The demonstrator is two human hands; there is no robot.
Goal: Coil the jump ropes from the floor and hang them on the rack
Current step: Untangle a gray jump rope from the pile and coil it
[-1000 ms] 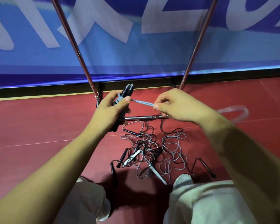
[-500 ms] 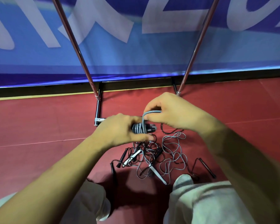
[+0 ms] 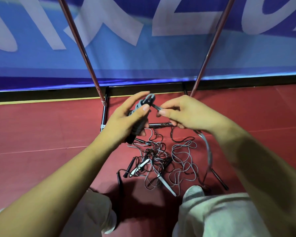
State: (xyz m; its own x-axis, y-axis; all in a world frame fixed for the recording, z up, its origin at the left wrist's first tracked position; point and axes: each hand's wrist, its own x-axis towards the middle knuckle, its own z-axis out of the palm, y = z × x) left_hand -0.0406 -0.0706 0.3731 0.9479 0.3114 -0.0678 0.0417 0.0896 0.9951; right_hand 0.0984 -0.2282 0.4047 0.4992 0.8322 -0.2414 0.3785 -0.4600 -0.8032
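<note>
Gripping a pair of dark handles (image 3: 138, 128), the left hand (image 3: 125, 118) curls its fingers round them, with the thumb pressed across the grey cord (image 3: 156, 107) that is wound over their upper end. Just to the right of that thumb, the right hand (image 3: 188, 113) pinches a short taut stretch of the same cord between thumb and forefinger, its other fingers bent loosely underneath. A blurred length of the cord trails out from under the right palm and down toward the floor (image 3: 41, 130). Below both sets of fingers and well apart from them, the remaining jump ropes (image 3: 162, 159) lie in a tangled heap on the red surface, grey and black cords crossing over black and white handles. Beyond the fingertips stands the rack (image 3: 78, 43): its low base bar shows between the two hands, and its two slanting poles rise away, one above the left fingers and one above the right, in front of a blue banner (image 3: 143, 62). Nearer than the heap, under the forearms, are pale trousers (image 3: 220, 216) and the toe of a shoe (image 3: 193, 190).
</note>
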